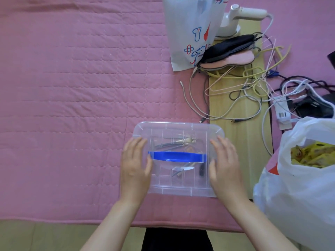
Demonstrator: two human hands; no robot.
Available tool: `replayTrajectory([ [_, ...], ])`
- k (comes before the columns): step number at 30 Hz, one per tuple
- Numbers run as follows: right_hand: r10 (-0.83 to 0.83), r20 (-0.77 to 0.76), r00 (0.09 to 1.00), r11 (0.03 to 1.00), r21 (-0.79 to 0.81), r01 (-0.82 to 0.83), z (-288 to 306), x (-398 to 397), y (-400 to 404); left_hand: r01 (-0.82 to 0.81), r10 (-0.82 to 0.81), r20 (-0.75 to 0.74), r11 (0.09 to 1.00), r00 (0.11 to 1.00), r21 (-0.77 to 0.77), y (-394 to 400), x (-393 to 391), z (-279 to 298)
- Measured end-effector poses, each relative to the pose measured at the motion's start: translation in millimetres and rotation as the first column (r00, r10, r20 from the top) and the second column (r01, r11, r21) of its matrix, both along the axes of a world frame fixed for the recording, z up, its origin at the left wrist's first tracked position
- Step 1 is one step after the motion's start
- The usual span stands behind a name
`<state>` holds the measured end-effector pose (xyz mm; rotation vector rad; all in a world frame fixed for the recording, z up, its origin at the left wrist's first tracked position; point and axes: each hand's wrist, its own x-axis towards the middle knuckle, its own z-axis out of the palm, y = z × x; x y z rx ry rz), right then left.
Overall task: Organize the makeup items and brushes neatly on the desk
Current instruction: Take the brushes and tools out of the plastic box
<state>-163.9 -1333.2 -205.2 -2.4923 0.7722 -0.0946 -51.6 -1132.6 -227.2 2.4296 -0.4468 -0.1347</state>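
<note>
Pink quilted mat [72,87] covers most of the view. A pale wooden board [233,109] lies at its right edge.

At right, near you, a big white plastic bag [293,187] stands open, with yellow packets [311,153] showing inside.

At the far side, a printed plastic bag [188,29] stands upright with blue and red drawings on it. Just right of it is a white handheld steamer [235,20], and dark and pink eye masks [230,51] lie stacked against the bag's base.

A tangle of cables [241,98] and thin wire hangers [253,73] spreads over the board. A white power strip [281,111] lies further right.

The clear plastic box [178,158] sits on the mat in front of you, lid on, near the board's edge. The blue handle [177,156] lies flat across the lid.

Your left hand [135,169] rests on the box's left end, fingers straight and together, thumb against the handle end. Nothing is pinched. Your right hand [224,167] mirrors it on the right end, fingers flat and extended, palm against the lid edge. Both hands press flat and neither curls round anything.

Through the lid you can see the makeup brushes [181,142] and other small tools lying loose and crossed over each other. Exact items are too blurred to tell.
</note>
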Motion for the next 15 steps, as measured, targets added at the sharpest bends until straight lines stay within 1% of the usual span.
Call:
replayTrajectory([
  [3, 0.184, -0.054, 0.981, 0.983, 0.007, -0.184, 0.1, 7.1, 16.3, 0.258, -0.258, -0.016, 0.964, 0.966, 0.06, -14.7, -10.6, -0.4],
  [5, 0.246, -0.097, 0.964, 0.969, 0.009, -0.246, -3.6, 9.2, 23.2, 0.35, -0.348, -0.038, 0.931, 0.937, 0.099, -22.6, -17.0, -3.7],
  [7, 0.273, -0.128, 0.953, 0.962, 0.006, -0.275, -7.7, 9.8, 25.5, 0.362, -0.359, -0.051, 0.926, 0.932, 0.11, -26.5, -20.0, -7.0],
  [10, 0.278, -0.132, 0.952, 0.958, -0.029, -0.284, -10.3, 11.5, 25.0, 0.322, -0.319, -0.045, 0.94, 0.947, 0.111, -29.9, -19.7, -10.5],
  [15, 0.212, -0.113, 0.971, 0.974, -0.055, -0.219, -8.7, 16.5, 28.1, 0.282, -0.278, -0.053, 0.956, 0.959, 0.076, -35.7, -20.0, -9.9],
])
